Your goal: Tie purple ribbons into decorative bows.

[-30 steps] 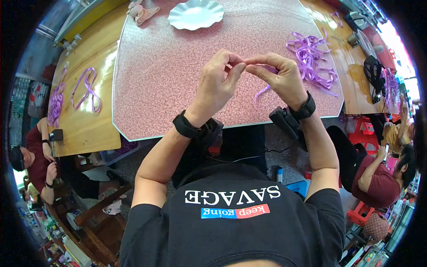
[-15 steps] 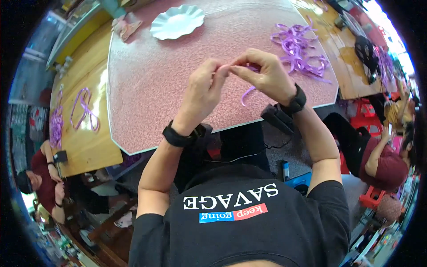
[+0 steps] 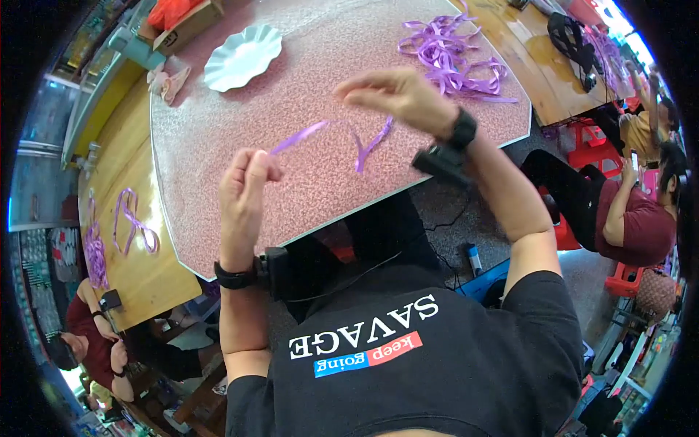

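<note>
Ribbon (image 3: 300, 136): purple; I pinched it in my left hand (image 3: 246, 186).
Right hand (image 3: 393, 96): outstretched, blurred; grip I couldn't tell.

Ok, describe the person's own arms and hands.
The left hand and right hand wear no gloves. Each arm has a black wristband with a boxy black device beside it. The sleeves are black, plain and short.

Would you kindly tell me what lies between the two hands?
In the head view, a purple ribbon runs from the left hand toward the right hand, drooping partway.
</note>
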A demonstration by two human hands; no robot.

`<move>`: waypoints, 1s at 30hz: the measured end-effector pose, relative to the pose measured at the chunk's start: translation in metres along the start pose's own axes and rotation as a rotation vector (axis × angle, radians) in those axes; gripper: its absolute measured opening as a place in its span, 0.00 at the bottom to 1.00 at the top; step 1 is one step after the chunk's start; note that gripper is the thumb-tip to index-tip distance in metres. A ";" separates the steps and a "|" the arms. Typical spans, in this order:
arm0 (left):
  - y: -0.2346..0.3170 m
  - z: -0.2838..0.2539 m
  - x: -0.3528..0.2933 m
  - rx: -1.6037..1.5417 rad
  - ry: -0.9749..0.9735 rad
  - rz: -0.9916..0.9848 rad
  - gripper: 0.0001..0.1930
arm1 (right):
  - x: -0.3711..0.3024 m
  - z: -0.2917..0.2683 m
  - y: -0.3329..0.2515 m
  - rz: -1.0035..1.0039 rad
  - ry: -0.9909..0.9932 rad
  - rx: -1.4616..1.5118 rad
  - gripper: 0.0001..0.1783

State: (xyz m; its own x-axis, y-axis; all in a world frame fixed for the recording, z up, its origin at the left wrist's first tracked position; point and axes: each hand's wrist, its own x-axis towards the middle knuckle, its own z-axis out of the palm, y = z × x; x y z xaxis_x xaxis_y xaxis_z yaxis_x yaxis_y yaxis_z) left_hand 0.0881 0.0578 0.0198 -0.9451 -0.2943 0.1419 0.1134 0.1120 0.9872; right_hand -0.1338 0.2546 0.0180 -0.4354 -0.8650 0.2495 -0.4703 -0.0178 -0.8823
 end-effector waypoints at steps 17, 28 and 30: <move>-0.006 0.008 0.014 0.014 0.206 -0.006 0.16 | -0.012 -0.011 0.025 0.016 -0.210 -0.826 0.11; -0.034 0.048 0.048 0.327 -0.046 0.060 0.16 | -0.009 0.001 0.037 -0.207 -0.187 -0.780 0.10; -0.035 0.048 0.048 0.347 -0.055 0.070 0.16 | -0.007 -0.001 0.028 -0.131 -0.200 -0.752 0.10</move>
State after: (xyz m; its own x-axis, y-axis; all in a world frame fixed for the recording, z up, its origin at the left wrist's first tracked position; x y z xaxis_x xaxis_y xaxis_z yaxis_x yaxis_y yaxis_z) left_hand 0.0237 0.0850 -0.0112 -0.9549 -0.2239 0.1950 0.0766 0.4487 0.8904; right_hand -0.1451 0.2606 -0.0083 -0.2273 -0.9545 0.1933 -0.9325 0.1561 -0.3257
